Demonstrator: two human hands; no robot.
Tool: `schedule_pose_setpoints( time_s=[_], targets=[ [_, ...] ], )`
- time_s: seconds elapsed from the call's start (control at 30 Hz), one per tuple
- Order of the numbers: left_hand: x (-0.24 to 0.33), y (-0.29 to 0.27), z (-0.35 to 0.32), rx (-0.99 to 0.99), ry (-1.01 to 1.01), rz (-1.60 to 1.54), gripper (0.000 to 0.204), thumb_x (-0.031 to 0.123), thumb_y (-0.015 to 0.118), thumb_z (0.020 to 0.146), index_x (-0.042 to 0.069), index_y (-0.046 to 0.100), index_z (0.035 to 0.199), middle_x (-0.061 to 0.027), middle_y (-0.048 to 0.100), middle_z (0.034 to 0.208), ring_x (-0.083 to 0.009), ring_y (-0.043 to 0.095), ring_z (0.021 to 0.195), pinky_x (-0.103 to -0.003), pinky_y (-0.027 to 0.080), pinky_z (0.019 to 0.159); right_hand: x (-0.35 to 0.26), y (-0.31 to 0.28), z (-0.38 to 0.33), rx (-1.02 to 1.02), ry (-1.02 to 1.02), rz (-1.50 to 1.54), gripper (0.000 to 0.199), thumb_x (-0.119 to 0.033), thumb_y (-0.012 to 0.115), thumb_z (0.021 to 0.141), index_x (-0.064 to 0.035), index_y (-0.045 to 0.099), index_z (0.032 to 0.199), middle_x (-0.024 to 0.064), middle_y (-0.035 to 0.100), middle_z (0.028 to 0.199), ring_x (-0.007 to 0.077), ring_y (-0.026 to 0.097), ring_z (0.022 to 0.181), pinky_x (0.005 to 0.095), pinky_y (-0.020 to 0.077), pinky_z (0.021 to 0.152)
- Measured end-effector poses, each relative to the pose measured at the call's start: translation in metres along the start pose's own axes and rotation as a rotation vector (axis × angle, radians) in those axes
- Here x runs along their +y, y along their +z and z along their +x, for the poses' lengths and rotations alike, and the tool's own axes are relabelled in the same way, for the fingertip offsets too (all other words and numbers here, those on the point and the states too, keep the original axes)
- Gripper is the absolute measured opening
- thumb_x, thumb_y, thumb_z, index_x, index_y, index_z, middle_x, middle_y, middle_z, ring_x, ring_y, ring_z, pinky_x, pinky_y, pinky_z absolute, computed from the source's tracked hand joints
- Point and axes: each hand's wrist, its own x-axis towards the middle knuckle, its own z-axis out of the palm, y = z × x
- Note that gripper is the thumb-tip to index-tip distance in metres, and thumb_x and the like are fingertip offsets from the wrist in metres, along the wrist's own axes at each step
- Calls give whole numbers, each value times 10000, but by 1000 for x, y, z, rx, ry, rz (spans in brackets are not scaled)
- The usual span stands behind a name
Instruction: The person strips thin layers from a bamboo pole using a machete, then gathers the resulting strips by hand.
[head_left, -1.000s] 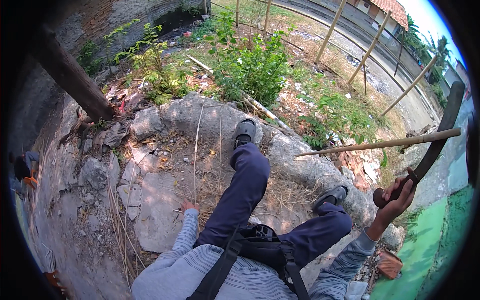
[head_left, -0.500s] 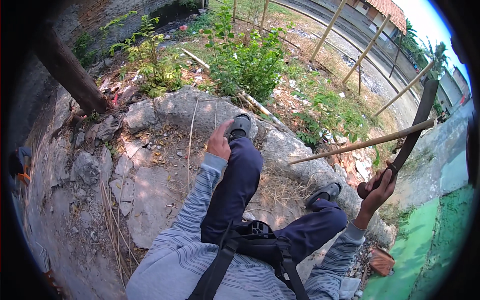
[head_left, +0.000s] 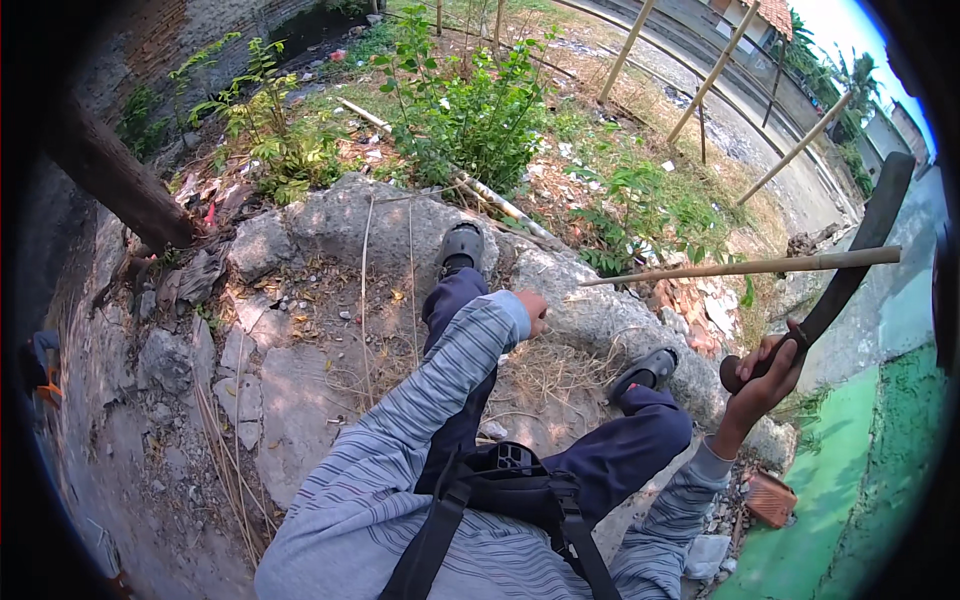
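The right hand (head_left: 765, 375) is wrapped round the grip of a curved dark machete (head_left: 846, 286); a slender tan wooden stick (head_left: 730, 269) crosses its blade. The left hand (head_left: 534, 312), half-curled, has swung rightward toward the stick's tip; I can't tell whether it's empty. Beyond runs a rough grey concrete ledge (head_left: 332, 218).

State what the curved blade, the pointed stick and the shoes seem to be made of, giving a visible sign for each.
Curved blade: probably metal, dark and dull, judging by its long, flat shape.
Pointed stick: wood or bamboo, unclear which; matt tan, with a tapered end.
Shoes: likely moulded rubber or foam, matt dark grey, with rounded toes that look one-piece.
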Motion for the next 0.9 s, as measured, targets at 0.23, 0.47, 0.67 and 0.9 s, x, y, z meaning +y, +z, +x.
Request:
schedule_pose_setpoints(
  time_s=[0.23,0.47,0.67,0.9],
  targets=[
    [-6,18,9,85,11,-46,400,401,648,936,91,623,1188,-166,728,1015,-388,682,991,-493,522,878,30,-3,-10,71,-11,-15,390,-279,449,1090,21,498,1335,21,443,769,44,373,462,203,306,406],
    [-3,20,12,19,37,-110,401,401,641,946,98,618,1207,-190,717,1042,-395,674,1014,-493,523,885,-53,-10,22,123,-125,19,468,-350,429,1085,32,486,1348,26,406,754,55,340,433,216,285,380],
    [11,15,11,-12,24,-82,424,409,625,959,95,599,1242,-194,712,1060,-396,669,1032,-495,521,900,-15,1,3,56,35,-4,363,-263,455,1085,3,496,1329,25,425,757,53,337,426,212,286,386],
    [11,22,16,8,36,-85,449,434,629,957,86,600,1239,-192,713,1056,-403,660,1042,-500,517,904,22,-17,-23,13,28,-123,348,-223,452,1088,28,507,1324,17,435,752,49,343,450,212,289,403]
  ],
)
